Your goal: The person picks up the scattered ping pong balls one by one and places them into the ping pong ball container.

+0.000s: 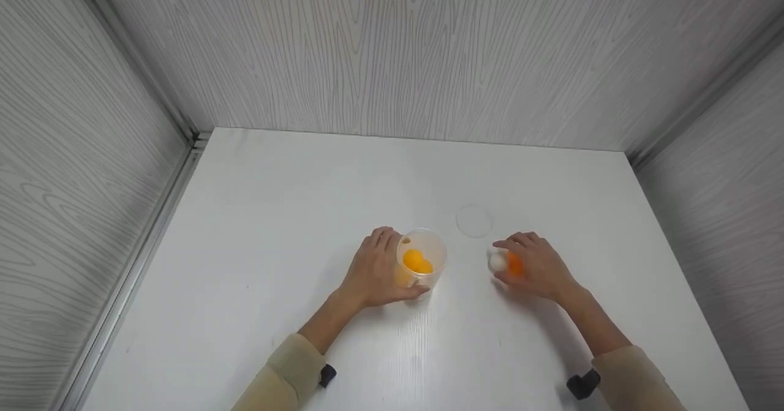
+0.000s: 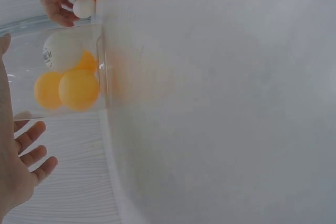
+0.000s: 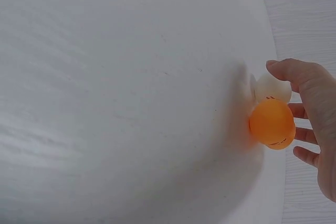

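Observation:
My left hand [image 1: 376, 270] grips a clear plastic cup [image 1: 436, 248] that stands upright on the table, thumb on the near side and fingers on the far side. Inside, the left wrist view shows a white table tennis ball [image 2: 63, 51] and three yellow-orange ones [image 2: 79, 88]. To the right, my right hand [image 1: 539, 267] curves loosely around loose balls on the table. A white ball [image 3: 274, 87] lies between thumb and fingers, with an orange ball [image 3: 272, 123] beside it. Another bit of orange shows behind these in the left wrist view, mostly hidden.
A thin, clear round disc [image 1: 474, 221], like a lid, lies flat beyond and between the hands. The white table [image 1: 275, 215] is enclosed by wood-grain panels [image 1: 392, 56] at the back and both sides. Dark wrist devices [image 1: 583, 384] sit at the sleeves.

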`<state>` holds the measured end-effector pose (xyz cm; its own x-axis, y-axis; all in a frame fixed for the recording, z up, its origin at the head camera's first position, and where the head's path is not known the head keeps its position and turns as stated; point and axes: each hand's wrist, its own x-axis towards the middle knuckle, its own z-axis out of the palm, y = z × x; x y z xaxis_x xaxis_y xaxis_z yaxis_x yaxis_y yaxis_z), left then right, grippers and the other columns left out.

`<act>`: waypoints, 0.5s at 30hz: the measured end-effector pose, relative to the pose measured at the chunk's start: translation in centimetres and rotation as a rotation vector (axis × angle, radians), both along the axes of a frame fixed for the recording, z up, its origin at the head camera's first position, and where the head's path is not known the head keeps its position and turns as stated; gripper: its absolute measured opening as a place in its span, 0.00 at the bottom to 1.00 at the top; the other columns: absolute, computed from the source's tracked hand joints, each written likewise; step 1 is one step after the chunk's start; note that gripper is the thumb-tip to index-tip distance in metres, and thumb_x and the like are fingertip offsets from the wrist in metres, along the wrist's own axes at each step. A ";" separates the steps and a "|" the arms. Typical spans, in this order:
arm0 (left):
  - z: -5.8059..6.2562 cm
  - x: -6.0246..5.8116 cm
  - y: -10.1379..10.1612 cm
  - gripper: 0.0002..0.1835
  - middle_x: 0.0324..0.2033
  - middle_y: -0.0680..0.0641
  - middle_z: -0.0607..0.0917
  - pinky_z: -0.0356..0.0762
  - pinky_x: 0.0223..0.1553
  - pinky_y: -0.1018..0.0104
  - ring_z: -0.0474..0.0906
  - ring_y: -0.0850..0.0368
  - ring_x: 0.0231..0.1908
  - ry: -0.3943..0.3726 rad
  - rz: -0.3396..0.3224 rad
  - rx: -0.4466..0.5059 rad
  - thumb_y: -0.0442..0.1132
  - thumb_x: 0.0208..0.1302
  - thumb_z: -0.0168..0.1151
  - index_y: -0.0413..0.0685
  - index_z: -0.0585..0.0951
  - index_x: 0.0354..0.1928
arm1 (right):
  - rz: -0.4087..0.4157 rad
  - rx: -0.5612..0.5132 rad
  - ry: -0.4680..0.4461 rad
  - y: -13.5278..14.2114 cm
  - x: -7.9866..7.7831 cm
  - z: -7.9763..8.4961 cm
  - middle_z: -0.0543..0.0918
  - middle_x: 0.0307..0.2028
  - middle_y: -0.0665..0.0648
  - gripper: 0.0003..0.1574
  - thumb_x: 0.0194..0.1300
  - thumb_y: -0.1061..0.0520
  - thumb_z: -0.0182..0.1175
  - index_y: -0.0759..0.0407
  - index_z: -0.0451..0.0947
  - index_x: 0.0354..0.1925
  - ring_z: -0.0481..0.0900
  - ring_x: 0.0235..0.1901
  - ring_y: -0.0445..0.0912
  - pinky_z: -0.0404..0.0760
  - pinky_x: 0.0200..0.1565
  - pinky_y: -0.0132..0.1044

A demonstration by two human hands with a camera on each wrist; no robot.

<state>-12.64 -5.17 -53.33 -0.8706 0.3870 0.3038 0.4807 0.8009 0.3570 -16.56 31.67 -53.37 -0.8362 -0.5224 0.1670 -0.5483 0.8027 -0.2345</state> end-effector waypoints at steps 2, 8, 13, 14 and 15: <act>0.0 0.0 0.0 0.49 0.56 0.45 0.81 0.77 0.68 0.51 0.74 0.46 0.65 -0.003 0.000 0.002 0.77 0.52 0.65 0.44 0.74 0.61 | -0.001 0.002 -0.004 -0.1 0.0 0.0 0.85 0.52 0.58 0.31 0.61 0.45 0.73 0.53 0.83 0.60 0.79 0.55 0.58 0.80 0.60 0.57; 0.0 0.0 0.0 0.49 0.56 0.45 0.81 0.78 0.66 0.54 0.74 0.48 0.62 -0.004 0.002 0.006 0.77 0.52 0.66 0.44 0.74 0.62 | -0.001 -0.007 -0.012 -0.1 0.0 -0.1 0.85 0.50 0.58 0.29 0.61 0.46 0.74 0.53 0.84 0.59 0.79 0.55 0.57 0.80 0.60 0.58; 0.0 0.0 0.1 0.49 0.56 0.46 0.80 0.78 0.66 0.54 0.74 0.49 0.62 -0.015 0.006 0.010 0.77 0.52 0.66 0.45 0.74 0.62 | 0.005 -0.004 -0.005 0.0 -0.1 -0.2 0.86 0.50 0.58 0.28 0.62 0.47 0.74 0.53 0.84 0.59 0.79 0.54 0.57 0.80 0.60 0.58; 0.0 0.0 0.1 0.49 0.56 0.46 0.80 0.78 0.66 0.54 0.74 0.49 0.62 -0.017 0.005 0.011 0.77 0.52 0.66 0.45 0.74 0.62 | 0.005 -0.003 -0.005 0.0 -0.1 -0.2 0.86 0.50 0.58 0.28 0.61 0.47 0.74 0.53 0.84 0.59 0.80 0.54 0.57 0.80 0.60 0.58; 0.0 0.0 0.1 0.49 0.56 0.45 0.80 0.78 0.66 0.54 0.74 0.49 0.62 -0.017 0.005 0.011 0.77 0.52 0.66 0.45 0.74 0.62 | 0.005 0.000 -0.002 0.0 -0.1 -0.3 0.86 0.49 0.57 0.29 0.61 0.46 0.74 0.53 0.84 0.59 0.80 0.54 0.57 0.80 0.60 0.58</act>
<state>-12.62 -5.12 -53.35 -0.8775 0.3795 0.2933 0.4707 0.7991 0.3741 -16.64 31.68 -53.66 -0.8338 -0.5267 0.1652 -0.5520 0.7998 -0.2358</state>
